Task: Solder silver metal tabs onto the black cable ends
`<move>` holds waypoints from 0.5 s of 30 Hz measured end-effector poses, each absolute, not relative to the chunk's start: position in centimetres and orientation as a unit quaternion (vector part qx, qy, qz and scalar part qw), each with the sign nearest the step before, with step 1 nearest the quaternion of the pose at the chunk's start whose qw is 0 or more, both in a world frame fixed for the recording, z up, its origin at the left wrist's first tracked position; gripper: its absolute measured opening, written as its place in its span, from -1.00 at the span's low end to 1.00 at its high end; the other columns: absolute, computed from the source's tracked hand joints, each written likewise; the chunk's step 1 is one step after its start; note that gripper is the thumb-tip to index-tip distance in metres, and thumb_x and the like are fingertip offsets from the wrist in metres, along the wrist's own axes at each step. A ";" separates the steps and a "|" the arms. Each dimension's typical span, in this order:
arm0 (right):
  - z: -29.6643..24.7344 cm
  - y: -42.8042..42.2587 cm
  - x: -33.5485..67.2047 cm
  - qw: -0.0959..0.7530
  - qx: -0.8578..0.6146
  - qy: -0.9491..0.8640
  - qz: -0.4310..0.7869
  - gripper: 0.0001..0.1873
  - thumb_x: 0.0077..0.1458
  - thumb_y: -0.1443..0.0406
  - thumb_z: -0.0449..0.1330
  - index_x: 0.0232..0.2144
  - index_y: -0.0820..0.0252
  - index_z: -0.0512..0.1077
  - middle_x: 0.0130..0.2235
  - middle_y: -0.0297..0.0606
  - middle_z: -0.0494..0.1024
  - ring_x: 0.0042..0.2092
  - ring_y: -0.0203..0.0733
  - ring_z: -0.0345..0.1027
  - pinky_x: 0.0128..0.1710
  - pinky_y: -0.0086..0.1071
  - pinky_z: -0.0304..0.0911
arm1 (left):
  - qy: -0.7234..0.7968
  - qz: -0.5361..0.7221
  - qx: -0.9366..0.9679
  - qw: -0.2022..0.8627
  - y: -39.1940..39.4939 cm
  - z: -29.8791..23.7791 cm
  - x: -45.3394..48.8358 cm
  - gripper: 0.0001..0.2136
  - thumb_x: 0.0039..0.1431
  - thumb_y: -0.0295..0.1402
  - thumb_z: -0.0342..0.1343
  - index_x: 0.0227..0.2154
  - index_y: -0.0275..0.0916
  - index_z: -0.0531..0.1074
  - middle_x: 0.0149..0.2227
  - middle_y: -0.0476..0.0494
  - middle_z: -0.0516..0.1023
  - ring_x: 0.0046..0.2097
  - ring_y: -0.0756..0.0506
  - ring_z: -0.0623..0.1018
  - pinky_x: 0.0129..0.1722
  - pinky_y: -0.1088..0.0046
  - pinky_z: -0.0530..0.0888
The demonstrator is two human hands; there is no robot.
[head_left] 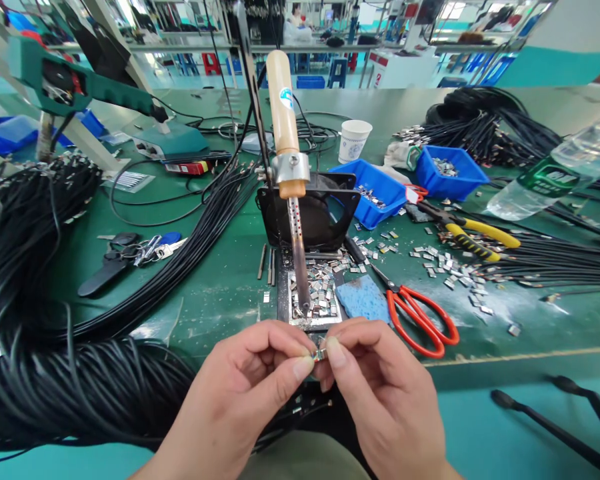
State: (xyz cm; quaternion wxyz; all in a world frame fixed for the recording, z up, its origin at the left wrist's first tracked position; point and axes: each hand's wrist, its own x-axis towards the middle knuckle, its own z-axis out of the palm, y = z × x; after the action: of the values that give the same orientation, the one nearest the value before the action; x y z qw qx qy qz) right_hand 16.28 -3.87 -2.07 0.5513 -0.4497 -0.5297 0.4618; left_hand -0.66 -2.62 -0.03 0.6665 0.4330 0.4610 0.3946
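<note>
My left hand (260, 380) and my right hand (385, 387) meet near the table's front edge, thumbs and forefingers pinched together. Between the fingertips shows a small silver metal connector (322, 354), gripped by my right hand. My left fingertips pinch what looks like a cable end with fine coloured wires, mostly hidden by the fingers. Just beyond the hands, the tip of a wooden-handled soldering iron (305, 303) points down from its stand. Beneath it lies a tray (334, 321) of loose metal connectors. A blue sponge (363, 298) sits right of the tray.
Red-handled scissors (423, 320) and yellow-black pliers (475, 237) lie to the right, near scattered connectors. Behind the iron stand a black fan (265, 223), blue bins (380, 212) and a paper cup (355, 139). Black cables (80, 393) heap at left; a plastic bottle (545, 177) lies tilted.
</note>
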 end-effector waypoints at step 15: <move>-2.1 -3.8 16.5 0.545 -0.464 -0.559 0.418 -0.88 0.30 0.40 0.23 -0.30 0.10 0.44 -0.32 -0.38 0.50 -0.36 -0.33 0.41 -0.43 -0.47 0.35 | 0.488 0.372 0.416 0.671 -2.9 -0.2 -0.7 -0.88 0.25 -0.28 0.34 -0.37 -0.18 0.61 -0.28 -0.01 0.62 -0.36 0.03 0.41 -0.41 0.55 0.33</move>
State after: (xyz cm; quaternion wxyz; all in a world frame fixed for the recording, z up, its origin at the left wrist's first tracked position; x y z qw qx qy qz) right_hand 16.49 -3.81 -2.10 0.5447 -0.4642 -0.5594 0.4182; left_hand -0.67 -2.85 -0.17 0.6715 0.4161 0.4876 0.3718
